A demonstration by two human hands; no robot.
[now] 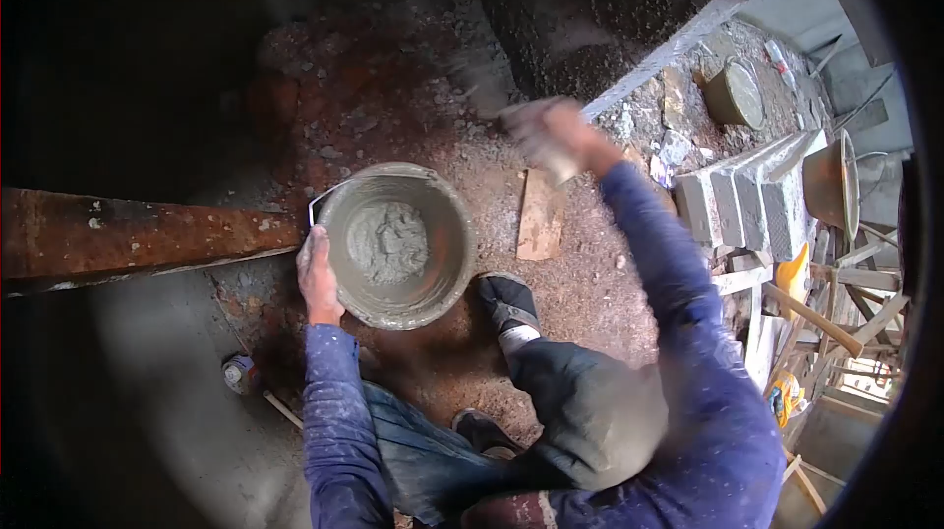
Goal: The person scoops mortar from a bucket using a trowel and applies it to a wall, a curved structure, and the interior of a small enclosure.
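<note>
My left hand (320, 275) is closed on the left side of a bucket (454, 278), by its rim and wire handle. Wet grey mortar (388, 242) lies inside, its surface uneven. My right hand (559, 134), smeared by motion, is out to the right at the lower edge of a dark, rough mortar-covered block (600, 28). Its fingers are wrapped round a trowel (563, 169); the handle end shows below the fist, and the blade is only a grey blur beyond it.
A rusty beam (147, 237) runs in from the left to the bucket. Beneath my right arm lies a flat board (541, 216) on rubble-strewn ground. Farther right are a second bucket (735, 94), grey blocks (742, 200), a tilted basin (831, 185) and timber pieces (865, 278).
</note>
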